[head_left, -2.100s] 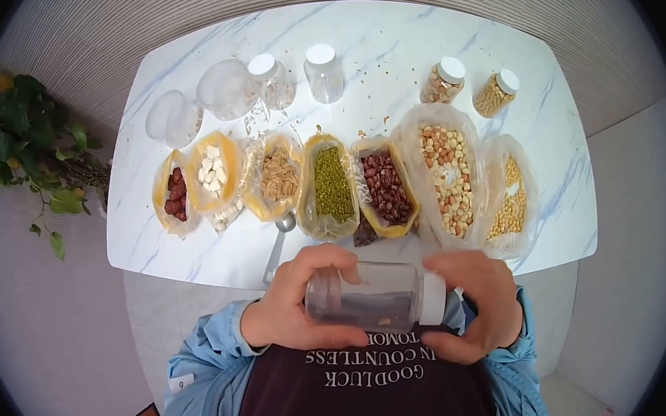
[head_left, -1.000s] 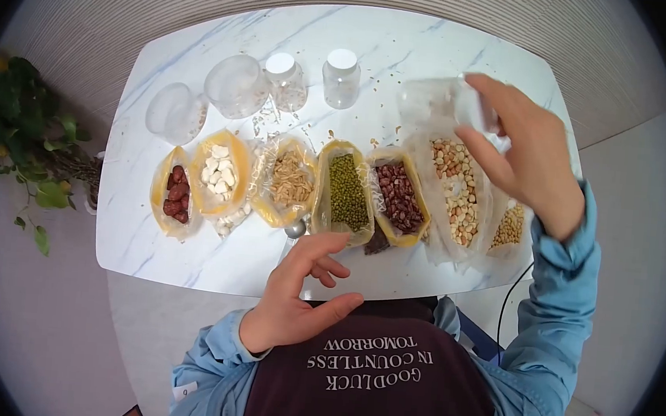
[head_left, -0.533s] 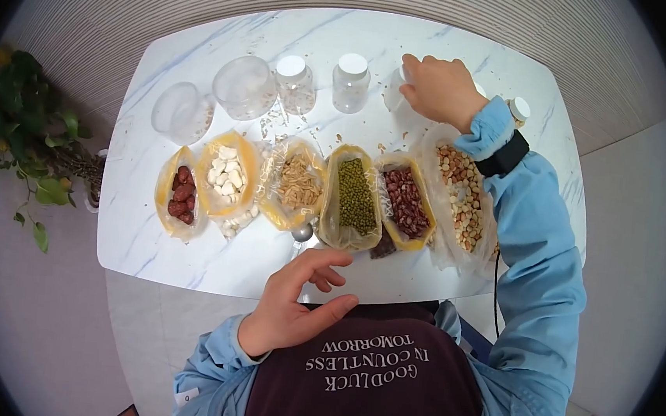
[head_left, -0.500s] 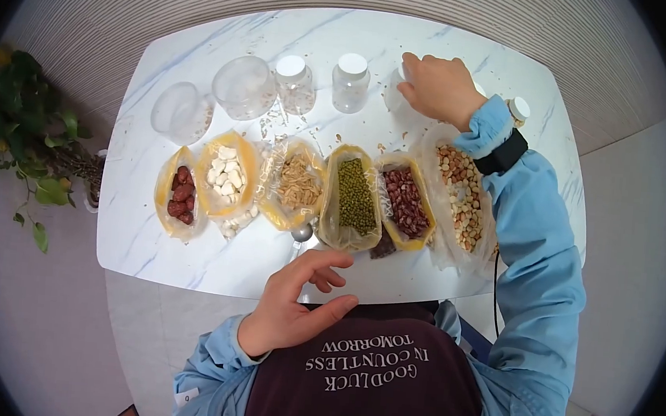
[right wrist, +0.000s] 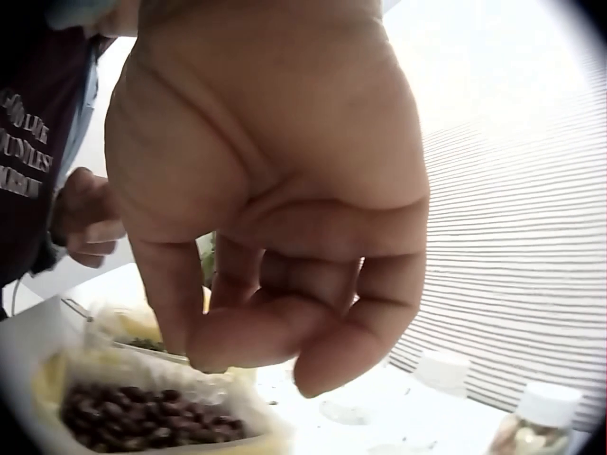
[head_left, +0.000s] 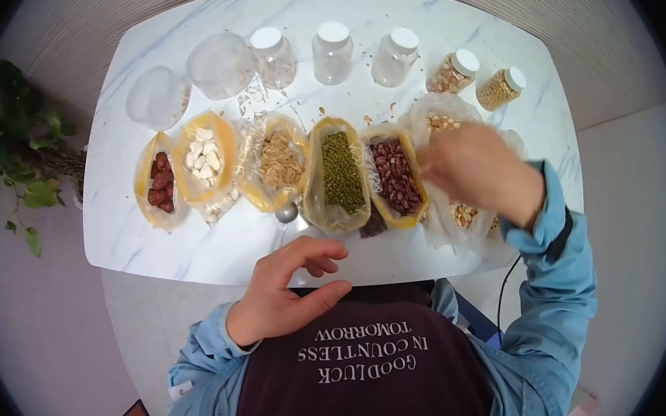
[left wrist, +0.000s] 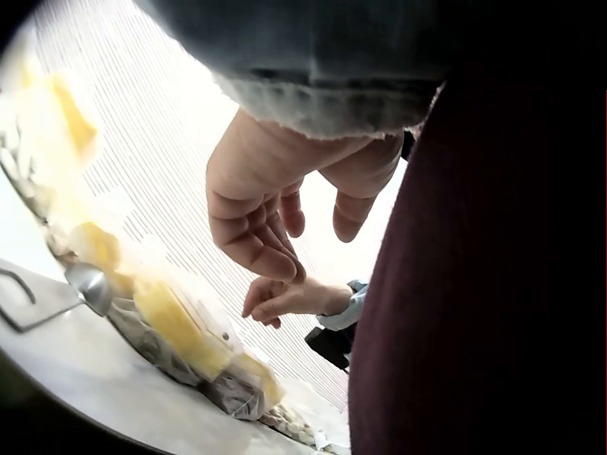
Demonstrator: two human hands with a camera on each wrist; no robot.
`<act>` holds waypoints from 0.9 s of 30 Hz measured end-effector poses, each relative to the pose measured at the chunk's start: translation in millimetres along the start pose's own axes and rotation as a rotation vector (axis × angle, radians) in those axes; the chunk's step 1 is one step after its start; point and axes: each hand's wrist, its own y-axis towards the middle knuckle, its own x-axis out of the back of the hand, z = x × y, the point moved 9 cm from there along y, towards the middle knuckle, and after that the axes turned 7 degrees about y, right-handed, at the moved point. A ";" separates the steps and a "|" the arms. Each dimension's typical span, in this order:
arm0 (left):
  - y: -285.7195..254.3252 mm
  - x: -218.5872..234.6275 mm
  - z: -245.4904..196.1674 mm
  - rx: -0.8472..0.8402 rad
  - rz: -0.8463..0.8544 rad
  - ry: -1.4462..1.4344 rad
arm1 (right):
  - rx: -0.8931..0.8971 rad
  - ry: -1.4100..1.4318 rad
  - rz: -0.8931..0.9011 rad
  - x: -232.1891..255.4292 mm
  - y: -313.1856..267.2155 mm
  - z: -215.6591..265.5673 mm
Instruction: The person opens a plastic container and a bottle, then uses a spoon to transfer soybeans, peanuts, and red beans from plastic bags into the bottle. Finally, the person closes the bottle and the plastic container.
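Note:
My right hand (head_left: 477, 168) hovers over the bag of mixed pale and orange kernels (head_left: 461, 215), beside the dark red beans (head_left: 395, 178). Its fingers hang loosely curled and hold nothing, as the right wrist view shows. Behind it, a clear jar (head_left: 393, 66) with a white lid stands upright in the back row. My left hand (head_left: 284, 286) is held at the table's front edge in front of the mung beans (head_left: 341, 173), fingers relaxed and thumb apart, with nothing in it. A metal spoon (head_left: 287, 214) lies on the table just beyond it, partly hidden.
Open bags hold red dates (head_left: 161, 183), white pieces (head_left: 205, 159) and tan flakes (head_left: 280, 163). More white-lidded jars (head_left: 331, 58) stand behind, two at right filled with kernels (head_left: 449, 75) and yellow beans (head_left: 496, 92). Two translucent tubs (head_left: 220, 66) sit at back left. Crumbs dot the tabletop.
Both hands held the clear jar; the right hand carried it to the back row, let go and came back towards the bags. The left hand released it and stayed near the front edge.

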 end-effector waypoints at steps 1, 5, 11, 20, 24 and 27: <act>0.5 -0.7 -0.4 0.002 0.005 0.003 | 0.058 0.032 0.013 -6.4 -8.0 12.3; 2.5 -4.2 -2.4 0.003 0.013 0.004 | 0.177 0.058 -0.002 -34.7 -27.7 41.3; 2.6 -7.4 -4.2 -0.002 0.022 0.055 | 0.214 -0.083 -0.054 -63.3 -25.1 48.2; 8.9 -12.0 -13.1 -0.032 0.043 0.253 | 0.329 -0.094 -0.272 -38.4 -29.7 70.5; 13.9 -16.8 -20.7 -0.140 0.015 0.399 | 0.229 -0.093 -0.127 -49.5 -29.8 54.9; 17.5 -21.2 -26.7 -0.223 0.008 0.497 | 0.167 -0.108 -0.125 -48.3 -30.9 41.3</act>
